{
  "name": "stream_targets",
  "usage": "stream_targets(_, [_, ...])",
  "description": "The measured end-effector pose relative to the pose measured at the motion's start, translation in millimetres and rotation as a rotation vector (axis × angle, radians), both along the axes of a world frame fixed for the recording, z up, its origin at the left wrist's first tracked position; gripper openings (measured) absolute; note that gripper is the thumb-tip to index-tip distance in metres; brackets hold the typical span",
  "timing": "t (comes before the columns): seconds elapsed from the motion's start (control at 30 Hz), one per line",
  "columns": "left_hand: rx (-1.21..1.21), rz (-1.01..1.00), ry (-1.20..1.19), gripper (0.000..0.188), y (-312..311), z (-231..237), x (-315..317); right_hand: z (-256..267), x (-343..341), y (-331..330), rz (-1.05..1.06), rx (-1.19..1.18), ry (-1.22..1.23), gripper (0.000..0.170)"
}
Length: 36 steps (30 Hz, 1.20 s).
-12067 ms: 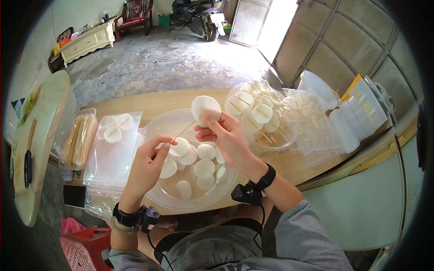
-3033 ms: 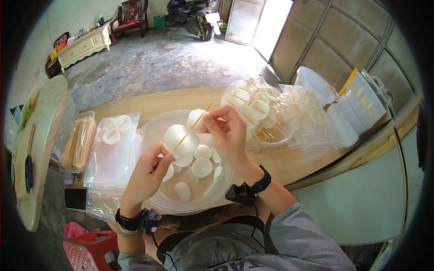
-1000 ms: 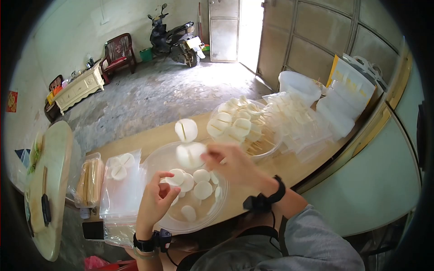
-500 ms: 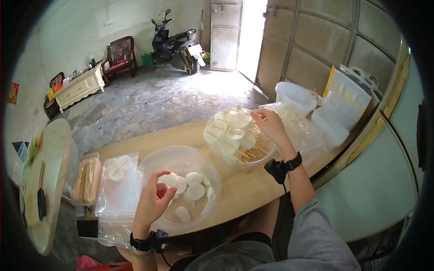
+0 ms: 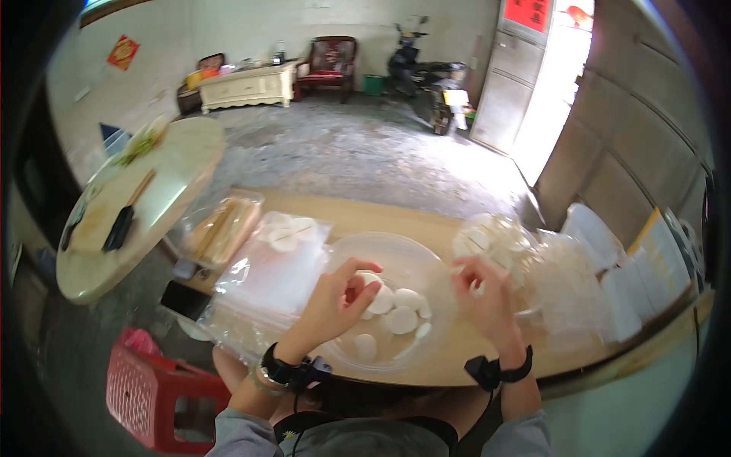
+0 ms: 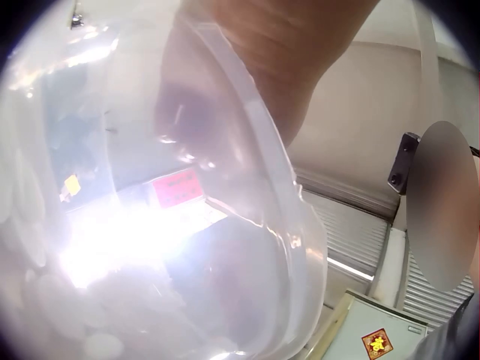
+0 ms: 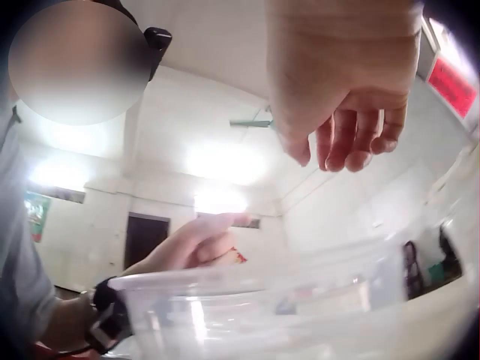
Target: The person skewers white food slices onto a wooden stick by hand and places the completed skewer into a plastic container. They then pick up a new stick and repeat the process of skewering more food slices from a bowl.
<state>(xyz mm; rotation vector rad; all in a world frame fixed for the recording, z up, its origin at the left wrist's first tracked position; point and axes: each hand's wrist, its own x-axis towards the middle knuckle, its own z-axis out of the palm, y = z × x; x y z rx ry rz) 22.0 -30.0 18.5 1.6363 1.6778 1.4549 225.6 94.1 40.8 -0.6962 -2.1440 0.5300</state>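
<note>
My left hand (image 5: 335, 305) hovers over the left side of a clear round basin (image 5: 426, 263), its fingers loosely bent and holding nothing. Loose white round slices (image 5: 402, 321) lie in the basin. Between the basin and a bowl of skewered slices (image 5: 472, 242) is my right hand (image 5: 489, 297), blurred in the head view. Its fingers hang loosely curled with nothing in them in the right wrist view. The hand partly hides that bowl. In the left wrist view the basin's translucent wall (image 6: 277, 172) fills most of the picture.
Thin wooden sticks (image 5: 217, 228) fill a plastic box at left. Beside it are clear plastic bags (image 5: 266, 274) with several slices (image 5: 285, 232) on top, and a phone (image 5: 185, 299). Bagged slices (image 5: 563, 282) lie at right. A knife (image 5: 122, 225) rests on the round table (image 5: 87, 278).
My right hand took the skewered slices to the bowl at right, let go, and has come back left toward the basin. The left hand stays by the basin. The head view has swung left.
</note>
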Motion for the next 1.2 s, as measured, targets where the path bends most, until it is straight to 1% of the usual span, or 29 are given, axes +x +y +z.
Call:
stream_targets(0.03, [0.06, 0.025, -0.024, 0.021, -3.8, 1.4, -2.7, -4.3, -12.9, -10.9, 0.154, -0.073, -0.087, 0.016])
stream_targets(0.07, [0.055, 0.056, -0.013, 0.021, -9.2, 2.9, -8.3, -8.2, -23.3, -18.6, 0.3, -0.143, -0.173, 0.019])
stream_targets(0.1, [0.094, 0.087, -0.041, 0.022, -12.8, 4.9, -13.9, -12.5, -33.2, -20.2, 0.324, -0.141, -0.163, 0.019])
stream_targets(0.13, [0.132, 0.112, -0.07, 0.022, -14.8, 7.1, -18.8, -19.1, -43.0, -18.9, 0.535, -0.042, -0.309, 0.022])
stream_targets(0.17, [0.067, 0.133, -0.078, 0.019, -23.4, 15.1, -28.8, -27.3, -50.6, -17.7, 0.739, 0.06, -0.455, 0.025])
stream_targets(0.2, [0.059, 0.139, -0.067, 0.019, -29.6, 14.9, -43.7, -39.8, -53.9, -16.8, 0.746, 0.057, -0.443, 0.025])
stream_targets(0.27, [0.062, 0.358, 0.099, 0.017, -38.5, 5.5, -81.4, -62.2, -53.5, -13.4, 0.752, -0.018, -0.764, 0.029])
stream_targets(0.33, [0.071, 0.594, 0.127, 0.017, -50.3, -12.9, -128.5, -60.6, -52.6, -8.5, 0.803, -0.056, -0.76, 0.031])
stream_targets(0.4, [0.18, 0.702, 0.366, 0.02, -65.8, -39.2, -186.8, -64.9, -51.9, -4.7, 0.843, -0.093, -0.754, 0.033])
stream_targets(0.43, [0.176, 0.694, 0.377, 0.02, -74.2, -47.4, -209.4, -71.0, -51.1, -3.4, 0.856, -0.043, -0.735, 0.035])
stream_targets(0.47, [0.133, 0.753, 0.494, 0.021, -83.0, -54.2, -228.7, -75.5, -50.3, -3.9, 0.865, 0.004, -0.716, 0.037])
stream_targets(0.5, [0.091, 0.81, 0.611, 0.022, -88.7, -56.5, -240.3, -75.9, -50.8, -5.0, 0.86, -0.005, -0.705, 0.037])
stream_targets(0.53, [0.085, 0.797, 0.62, 0.022, -91.3, -54.7, -245.4, -73.6, -52.6, -6.6, 0.842, -0.032, -0.806, 0.038])
stream_targets(0.57, [-0.001, 0.804, 0.611, 0.022, -92.2, -54.7, -249.3, -70.8, -53.5, -8.1, 0.823, -0.06, -0.91, 0.039])
stream_targets(0.6, [-0.087, 0.814, 0.598, 0.021, -91.5, -54.4, -249.9, -66.4, -54.0, -9.5, 0.819, -0.072, -0.906, 0.039])
stream_targets(0.67, [-0.107, 0.796, 0.587, 0.018, -91.1, -55.9, -250.0, -59.3, -53.9, -12.1, 0.786, -0.157, -0.98, 0.037])
stream_targets(0.7, [-0.158, 0.837, 0.624, 0.016, -90.1, -54.2, -250.6, -62.5, -53.5, -10.8, 0.784, -0.169, -0.978, 0.037])
stream_targets(0.73, [-0.212, 0.873, 0.661, 0.013, -89.7, -54.5, -251.7, -68.7, -52.9, -9.8, 0.789, -0.129, -0.909, 0.035])
stream_targets(0.77, [-0.119, 0.898, 0.743, 0.011, -88.8, -60.7, -257.4, -72.8, -50.2, -8.9, 0.789, -0.091, -0.841, 0.034])
stream_targets(0.8, [-0.125, 0.882, 0.742, 0.011, -87.9, -60.2, -257.0, -73.1, -48.0, -8.6, 0.781, -0.107, -0.843, 0.034])
stream_targets(0.87, [-0.21, 0.935, 0.746, 0.011, -86.7, -58.3, -255.6, -72.3, -46.2, -8.1, 0.758, -0.08, -0.782, 0.032])
stream_targets(0.93, [-0.223, 0.905, 0.734, 0.01, -85.1, -55.2, -249.9, -75.2, -43.3, -6.3, 0.754, -0.102, -0.792, 0.031])
stream_targets(1.0, [-0.225, 0.958, 0.72, 0.009, -84.1, -54.8, -250.5, -75.6, -42.0, -4.9, 0.753, -0.116, -0.8, 0.03])
stream_targets(1.07, [-0.258, 0.937, 0.694, 0.007, -83.5, -54.7, -251.4, -74.2, -43.2, -5.3, 0.75, -0.155, -0.817, 0.029])
stream_targets(1.13, [-0.276, 0.96, 0.838, 0.006, -85.4, -61.4, -260.5, -75.5, -46.0, -5.6, 0.748, -0.176, -0.821, 0.026])
stream_targets(1.2, [-0.285, 0.929, 0.846, 0.007, -88.7, -69.5, -274.3, -76.4, -49.9, -3.8, 0.749, -0.194, -0.839, 0.024])
